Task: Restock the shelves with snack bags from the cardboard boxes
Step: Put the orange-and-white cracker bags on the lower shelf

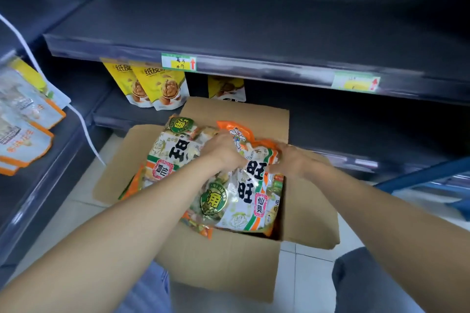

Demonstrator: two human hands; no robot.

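An open cardboard box (229, 259) stands on the tiled floor in front of dark shelves. It is full of large orange, green and white snack bags. The top snack bag (244, 198) lies tilted across the box. My left hand (222, 151) grips its upper left part, and my right hand (292, 161) grips its upper right part. A second snack bag (169, 151) lies beside it on the left, touched by neither hand. The dark shelf (254, 33) above the box holds nothing.
Yellow walnut bags (162, 86) stand on the lower shelf behind the box. Orange-edged pouches (23, 122) lie on the side shelf at left, next to a white strip (84, 129). Price tags (179, 62) sit on the shelf edge. A blue frame (427, 175) is at right.
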